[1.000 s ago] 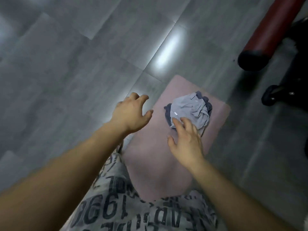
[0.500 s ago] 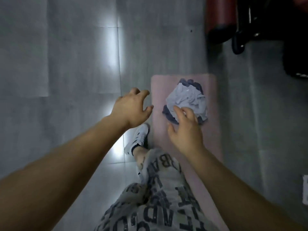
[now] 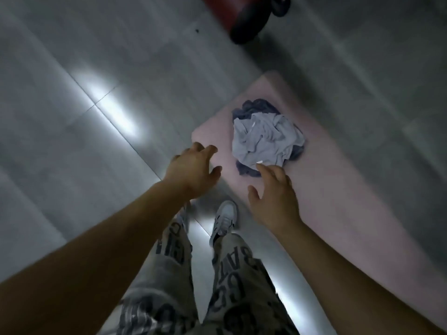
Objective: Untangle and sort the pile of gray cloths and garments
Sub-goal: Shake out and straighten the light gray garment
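The pink mat (image 3: 350,201) lies flat on the gray tiled floor (image 3: 96,68); it runs from the centre of the view toward the lower right, where it passes out of frame; its far short edge and both far corners are visible. Bare mat shows on every side of the pile, with the widest margin toward the lower right; bare floor extends to the left of the mat. A red cylindrical object (image 3: 244,18) with a black end lies beyond the far edge, apart from the mat; a black wheel (image 3: 280,6) sits just beside it at the top of the view.

The pile of cloths (image 3: 263,139) is one crumpled heap; a light gray piece lies on top, heavily creased, with small white tags; a darker blue-gray piece shows beneath it at the far side and at the near left; the number of pieces cannot be told.

The pile lies on the mat near its far edge. The right hand (image 3: 273,197) is over the mat on the near side of the pile, palm down, fingers extended and spread; the index fingertip reaches the pile's near edge, though blur leaves contact uncertain. The left hand (image 3: 193,170) is left of the pile, apart from it, over the mat's left corner; its fingers are loosely curved and spread, holding nothing. A white shoe (image 3: 223,218) and lettered trousers (image 3: 237,274) appear below the hands, on the floor beside the mat.
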The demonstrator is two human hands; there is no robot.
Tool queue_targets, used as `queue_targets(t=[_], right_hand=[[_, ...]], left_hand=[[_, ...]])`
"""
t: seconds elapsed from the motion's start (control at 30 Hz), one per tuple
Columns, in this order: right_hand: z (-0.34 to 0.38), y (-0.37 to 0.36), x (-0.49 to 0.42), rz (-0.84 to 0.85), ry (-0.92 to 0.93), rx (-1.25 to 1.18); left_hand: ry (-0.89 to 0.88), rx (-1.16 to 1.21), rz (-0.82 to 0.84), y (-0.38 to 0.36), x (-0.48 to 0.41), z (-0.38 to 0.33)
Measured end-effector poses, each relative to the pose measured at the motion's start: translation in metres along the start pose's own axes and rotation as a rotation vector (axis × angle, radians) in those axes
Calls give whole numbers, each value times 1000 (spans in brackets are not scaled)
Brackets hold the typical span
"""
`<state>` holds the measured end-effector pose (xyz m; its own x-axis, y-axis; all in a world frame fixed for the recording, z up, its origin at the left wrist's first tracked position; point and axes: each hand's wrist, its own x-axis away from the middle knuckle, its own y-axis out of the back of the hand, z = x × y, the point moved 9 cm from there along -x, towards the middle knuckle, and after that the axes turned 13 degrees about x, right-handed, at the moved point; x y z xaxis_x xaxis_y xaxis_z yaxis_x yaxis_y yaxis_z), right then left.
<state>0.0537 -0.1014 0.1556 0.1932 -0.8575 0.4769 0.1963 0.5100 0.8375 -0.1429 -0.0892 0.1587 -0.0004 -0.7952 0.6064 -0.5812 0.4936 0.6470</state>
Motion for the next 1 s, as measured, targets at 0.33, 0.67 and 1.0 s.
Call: queue_targets(t=[0.33, 0.67, 1.0], right_hand=[[-39, -80, -140, -91, -360, -85], [-145, -178, -277, -294, -477, -105], [-208, -220, -337, -367, -398, -63]], left_hand=[[-228, -181, 240, -27, -212, 39], [-429, -187, 408, -173, -389, 31], [-769, -272, 291, -235, -467, -29]])
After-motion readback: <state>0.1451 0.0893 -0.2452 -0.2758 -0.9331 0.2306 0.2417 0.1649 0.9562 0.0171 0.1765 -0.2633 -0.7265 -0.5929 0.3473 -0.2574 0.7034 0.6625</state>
